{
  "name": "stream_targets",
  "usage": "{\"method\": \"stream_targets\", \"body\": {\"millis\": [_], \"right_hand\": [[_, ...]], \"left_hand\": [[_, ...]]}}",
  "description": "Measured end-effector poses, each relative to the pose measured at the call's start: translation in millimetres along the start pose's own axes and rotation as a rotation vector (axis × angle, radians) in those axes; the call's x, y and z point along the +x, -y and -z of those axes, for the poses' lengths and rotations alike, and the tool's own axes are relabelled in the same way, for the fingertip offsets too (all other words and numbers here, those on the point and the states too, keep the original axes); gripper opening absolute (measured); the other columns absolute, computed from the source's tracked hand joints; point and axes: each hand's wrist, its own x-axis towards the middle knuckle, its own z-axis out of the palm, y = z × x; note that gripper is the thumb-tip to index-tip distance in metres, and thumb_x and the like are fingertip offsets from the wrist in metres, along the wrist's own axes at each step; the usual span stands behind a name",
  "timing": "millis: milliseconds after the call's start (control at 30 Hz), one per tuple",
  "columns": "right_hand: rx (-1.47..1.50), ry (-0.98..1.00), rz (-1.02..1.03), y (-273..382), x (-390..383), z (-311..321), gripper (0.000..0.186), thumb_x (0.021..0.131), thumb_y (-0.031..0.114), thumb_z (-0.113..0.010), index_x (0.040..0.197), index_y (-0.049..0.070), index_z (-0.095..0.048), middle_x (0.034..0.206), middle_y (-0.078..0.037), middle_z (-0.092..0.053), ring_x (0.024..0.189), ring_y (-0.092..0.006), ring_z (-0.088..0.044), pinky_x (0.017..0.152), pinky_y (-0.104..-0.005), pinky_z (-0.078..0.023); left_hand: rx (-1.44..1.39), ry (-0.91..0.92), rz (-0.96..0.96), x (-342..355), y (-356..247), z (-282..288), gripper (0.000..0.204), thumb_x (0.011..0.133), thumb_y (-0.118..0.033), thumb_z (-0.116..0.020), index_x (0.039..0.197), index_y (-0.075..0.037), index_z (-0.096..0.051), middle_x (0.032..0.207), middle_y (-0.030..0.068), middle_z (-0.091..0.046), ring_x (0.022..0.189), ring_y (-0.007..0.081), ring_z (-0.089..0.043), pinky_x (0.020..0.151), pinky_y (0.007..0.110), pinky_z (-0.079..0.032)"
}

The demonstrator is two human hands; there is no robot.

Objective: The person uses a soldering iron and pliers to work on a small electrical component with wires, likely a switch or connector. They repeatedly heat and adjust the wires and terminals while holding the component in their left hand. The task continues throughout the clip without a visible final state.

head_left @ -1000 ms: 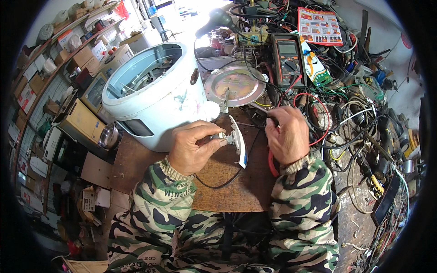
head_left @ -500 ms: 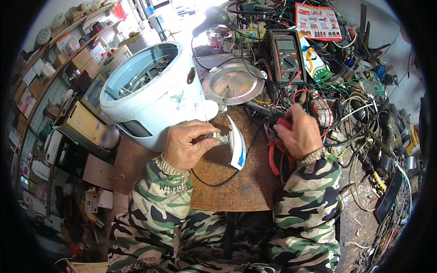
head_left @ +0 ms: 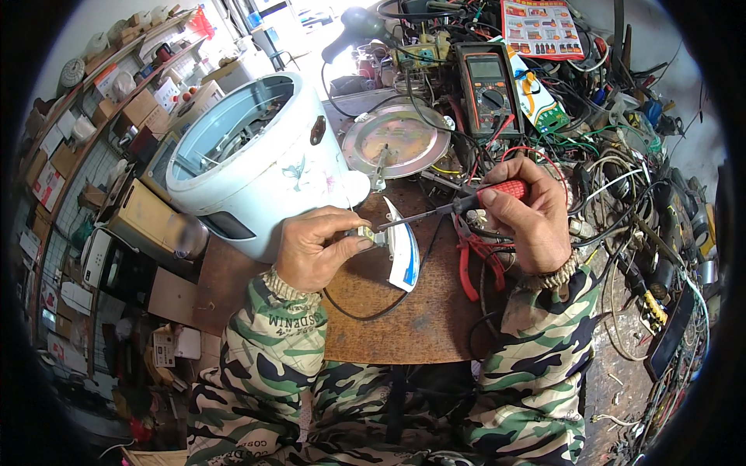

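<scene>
loaded shelves [head_left: 85, 146] line the room's left side. the scuffed brown wooden tabletop [head_left: 435, 311] bears a smooth, pale-blue rounded appliance shell [head_left: 268, 182], a dull metal disc [head_left: 408, 144] beside it. the right hand [head_left: 536, 225] wraps a textured red screwdriver [head_left: 511, 189]. above the wood, the left hand [head_left: 315, 245] pinches a thin, curved white-and-blue panel [head_left: 403, 256] by its small back fitting [head_left: 380, 238], near the screwdriver's tip.

The near tabletop [head_left: 381, 342] leaves passage; the white panel [head_left: 401, 252] and red-handled pliers [head_left: 465, 268] obstruct beyond.
</scene>
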Motion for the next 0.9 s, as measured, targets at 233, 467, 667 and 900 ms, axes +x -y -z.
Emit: {"method": "stream_targets", "body": {"millis": [233,467,667,900], "right_hand": [[-0.021,0.026,-0.001,-2.0,-0.3,-6.5,0.013,0.088,0.002,-0.071,0.097,0.000,-0.062,0.071,0.003,-0.057,0.059,-0.0037,-0.050,0.053,-0.0212,-0.038],[-0.005,0.015,-0.019,-1.3,-0.6,-5.2,0.013,0.088,0.003,-0.071,0.097,0.000,-0.061,0.070,0.003,-0.057,0.058,-0.0034,-0.049,0.052,-0.0209,-0.036],[0.000,0.015,-0.011,-1.2,-0.6,-7.0,0.013,0.088,0.002,-0.070,0.097,0.000,-0.061,0.070,0.003,-0.056,0.056,-0.0034,-0.048,0.051,-0.0208,-0.035],[0.015,0.032,-0.024,-0.9,-0.8,-5.2,0.013,0.088,0.002,-0.070,0.097,0.000,-0.061,0.070,0.003,-0.056,0.056,-0.0033,-0.048,0.051,-0.0211,-0.035]], "left_hand": [[-0.018,-0.004,-0.005,-0.7,-2.4,0.3,0.024,0.085,0.002,-0.078,0.108,0.005,-0.072,0.100,0.0148,-0.071,0.089,0.0175,-0.070,0.076,0.027,-0.059],[-0.069,-0.077,-0.029,-0.1,0.1,-5.2,0.024,0.084,-0.008,-0.083,0.105,0.002,-0.075,0.094,0.0104,-0.074,0.079,0.0124,-0.068,0.066,0.025,-0.054],[-0.051,-0.077,-0.024,-0.9,1.5,-4.2,0.025,0.084,-0.010,-0.083,0.105,0.002,-0.075,0.094,0.0104,-0.074,0.079,0.0124,-0.068,0.066,0.025,-0.054],[-0.049,-0.082,-0.041,-0.2,2.5,-5.1,0.024,0.084,-0.009,-0.083,0.104,0.002,-0.075,0.094,0.0105,-0.074,0.079,0.0126,-0.068,0.066,0.025,-0.054]]}}
